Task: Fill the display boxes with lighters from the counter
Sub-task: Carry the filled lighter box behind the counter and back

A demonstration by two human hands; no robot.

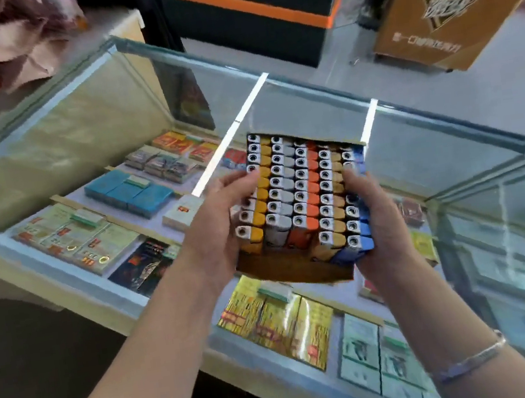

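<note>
Both hands hold one display box of lighters above the glass counter, apparently lifted off it, though how far the box stands clear of the glass cannot be told. The left hand clasps the box's left wall, palm against the cardboard, its fingers curling over the rim onto the yellow row, probably to stop that outer column from tipping out. The right hand grips the opposite side the same way, fingers wrapped close over the blue row and the box edge, so the tray is squeezed between two palms; that clamp seems meant to keep the upright lighters packed tight while the box is tilted towards the camera for a look. The lighters stand in five colour columns, yellow, grey, orange, tan and blue, metal heads up, and the rows look full or nearly so; no clear gap shows, though the hands hide some slots. No loose lighters are visible on the glass, so this box seems finished, a judgement only. Under the glass lie cigarette packs, and a bracelet sits on the right wrist. An orange carton stands beyond the counter
</note>
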